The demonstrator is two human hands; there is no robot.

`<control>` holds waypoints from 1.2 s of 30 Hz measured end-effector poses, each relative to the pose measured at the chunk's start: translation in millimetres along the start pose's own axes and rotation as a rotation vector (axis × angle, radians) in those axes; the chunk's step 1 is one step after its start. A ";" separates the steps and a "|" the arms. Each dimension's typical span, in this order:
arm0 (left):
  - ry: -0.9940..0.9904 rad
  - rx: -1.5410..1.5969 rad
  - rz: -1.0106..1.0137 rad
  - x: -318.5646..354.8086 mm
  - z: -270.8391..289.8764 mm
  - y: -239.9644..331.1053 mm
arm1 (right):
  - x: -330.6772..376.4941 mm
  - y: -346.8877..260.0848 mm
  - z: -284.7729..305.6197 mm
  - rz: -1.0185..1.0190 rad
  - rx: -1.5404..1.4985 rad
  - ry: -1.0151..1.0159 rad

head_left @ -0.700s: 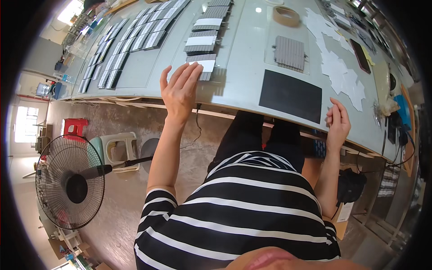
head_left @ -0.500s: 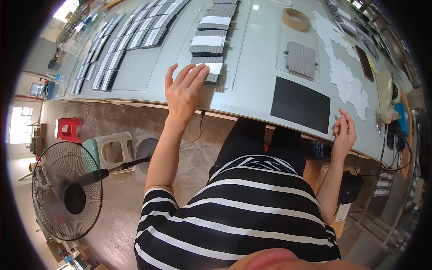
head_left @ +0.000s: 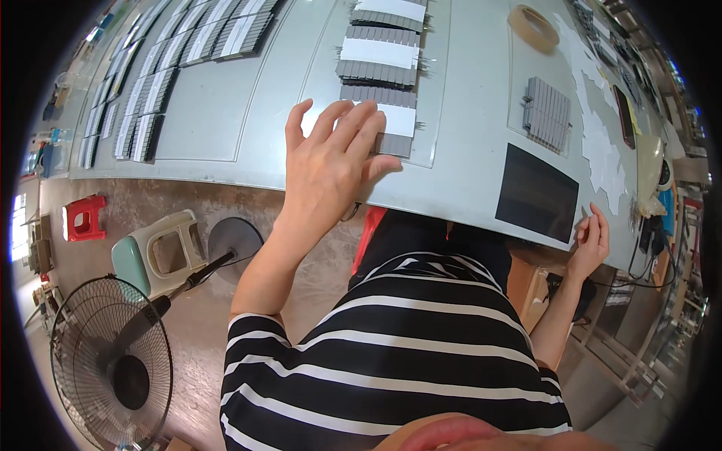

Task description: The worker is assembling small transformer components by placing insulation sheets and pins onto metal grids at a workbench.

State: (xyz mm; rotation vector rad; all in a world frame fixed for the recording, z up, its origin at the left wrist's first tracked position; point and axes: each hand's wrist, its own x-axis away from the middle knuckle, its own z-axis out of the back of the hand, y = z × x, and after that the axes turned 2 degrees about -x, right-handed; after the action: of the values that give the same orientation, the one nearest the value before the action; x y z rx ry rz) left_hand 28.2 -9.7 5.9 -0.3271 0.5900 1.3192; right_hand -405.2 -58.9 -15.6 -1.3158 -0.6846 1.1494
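My left hand point(head_left: 327, 169) is open, palm down, fingers spread over the nearest of a column of grey ribbed plastic pieces banded with white paper strips. Its fingertips rest on or just above that nearest bundle point(head_left: 398, 120) and hide its left part. Behind it lies another grey bundle point(head_left: 380, 54) with a broad white strip and thin pins sticking out at the side. My right hand point(head_left: 593, 244) rests at the table's front edge, fingers loosely extended and holding nothing visible. Beside it lies a flat black rectangular sheet point(head_left: 538, 194). A grey ribbed block point(head_left: 547, 111) without a strip sits beyond the sheet.
Rows of banded grey pieces point(head_left: 192, 30) cover the table's left side. A tape roll point(head_left: 534, 28), white paper scraps point(head_left: 602, 150) and a phone point(head_left: 623, 116) lie on the right. On the floor at left stand a fan point(head_left: 113, 361), a pale stool point(head_left: 169, 252) and a red stool point(head_left: 84, 218).
The view has shifted, so the table's things appear larger and displaced. My left thumb now shows, stretched out to the right beside the nearest bundle. My right hand stays by the black sheet.
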 end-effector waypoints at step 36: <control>0.201 0.095 0.481 6.3 -18.1 53.2 | 22.0 6.6 -38.7 0.224 0.358 0.149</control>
State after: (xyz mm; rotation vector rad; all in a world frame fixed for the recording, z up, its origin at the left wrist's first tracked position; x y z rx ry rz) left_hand -26.4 -2.1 -6.9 -0.2483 0.9379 1.7236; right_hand -364.4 -54.3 -33.7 -1.1745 -0.2110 1.2709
